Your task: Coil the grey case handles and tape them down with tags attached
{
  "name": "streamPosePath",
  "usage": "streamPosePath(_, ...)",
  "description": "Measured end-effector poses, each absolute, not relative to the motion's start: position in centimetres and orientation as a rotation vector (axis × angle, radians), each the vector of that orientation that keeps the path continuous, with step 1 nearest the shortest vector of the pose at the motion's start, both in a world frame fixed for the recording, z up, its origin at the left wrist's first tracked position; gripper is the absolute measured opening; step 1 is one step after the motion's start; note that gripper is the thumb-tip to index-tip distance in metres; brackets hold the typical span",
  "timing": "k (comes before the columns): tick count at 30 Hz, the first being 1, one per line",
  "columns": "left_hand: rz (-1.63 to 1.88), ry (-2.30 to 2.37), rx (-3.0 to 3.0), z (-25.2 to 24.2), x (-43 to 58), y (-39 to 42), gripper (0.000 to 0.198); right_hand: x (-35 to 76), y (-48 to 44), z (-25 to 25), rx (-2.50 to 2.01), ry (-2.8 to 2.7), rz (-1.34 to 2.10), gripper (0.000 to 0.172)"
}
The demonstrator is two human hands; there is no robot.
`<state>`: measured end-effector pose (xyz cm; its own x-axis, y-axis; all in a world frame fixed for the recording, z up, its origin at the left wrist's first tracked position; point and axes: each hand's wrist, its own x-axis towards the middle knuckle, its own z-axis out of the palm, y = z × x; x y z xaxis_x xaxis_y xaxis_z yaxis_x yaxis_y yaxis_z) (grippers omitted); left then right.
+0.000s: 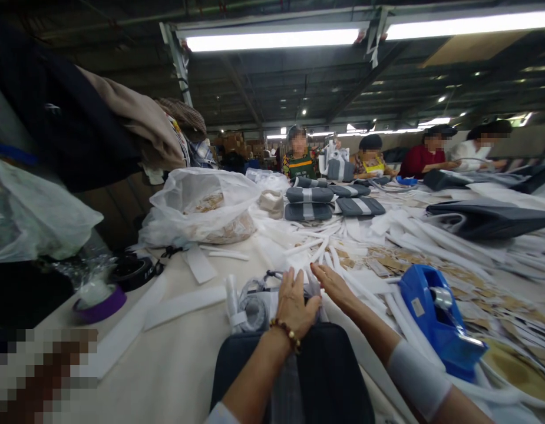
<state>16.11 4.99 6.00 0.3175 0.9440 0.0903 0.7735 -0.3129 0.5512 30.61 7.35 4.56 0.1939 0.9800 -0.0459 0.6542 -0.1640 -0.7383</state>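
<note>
A dark, flat case with rounded corners (336, 368) lies at the table's front, with a greyish band down its middle. My left hand (294, 303), wearing a beaded bracelet, reaches over it, fingers stretched out flat and thumb apart. Just beyond the case is a coiled grey strap or cord in clear wrapping (253, 309), partly behind that hand. My right hand (334, 287) is to the right of it, fingers extended and tilted inward at the same spot. What the fingertips touch is partly hidden between the hands.
A blue tape dispenser (425, 315) stands to the right, beside white foam strips and scattered brown paper pieces. Banded dark cases (308, 211) are stacked farther back. A clear plastic bag (197, 206) and a purple tape roll (99, 306) sit at left. Several people work across the table.
</note>
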Motion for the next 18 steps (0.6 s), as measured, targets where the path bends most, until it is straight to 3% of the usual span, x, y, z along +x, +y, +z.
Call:
streamPosePath(2,0.796,1.504,2.243,6.4,11.9,4.2,0.051,30.9,4.3,4.2,-1.888,-1.504,0.746,0.054)
streamPosePath(4,1.009,1.665,2.115,5.6,7.4,3.1,0.048,30.8,1.2,3.3,-1.879,-1.477,0.799,0.060)
streamPosePath(6,1.007,1.817,1.893,4.0,3.7,2.1,0.064,30.4,-1.4,2.0,-1.843,-1.400,0.880,0.066)
streamPosePath(10,0.780,1.471,1.419,1.2,0.4,0.1,0.091,28.9,-4.3,0.2,-1.756,-1.215,0.981,0.067)
streamPosePath(14,0.836,1.303,1.128,0.7,-0.3,-2.3,0.097,27.5,-6.6,0.0,-1.722,-1.223,0.998,0.057)
streamPosePath(18,0.882,1.257,0.922,0.7,-0.9,-4.2,0.100,26.5,-8.7,-0.1,-1.725,-1.209,0.960,0.057)
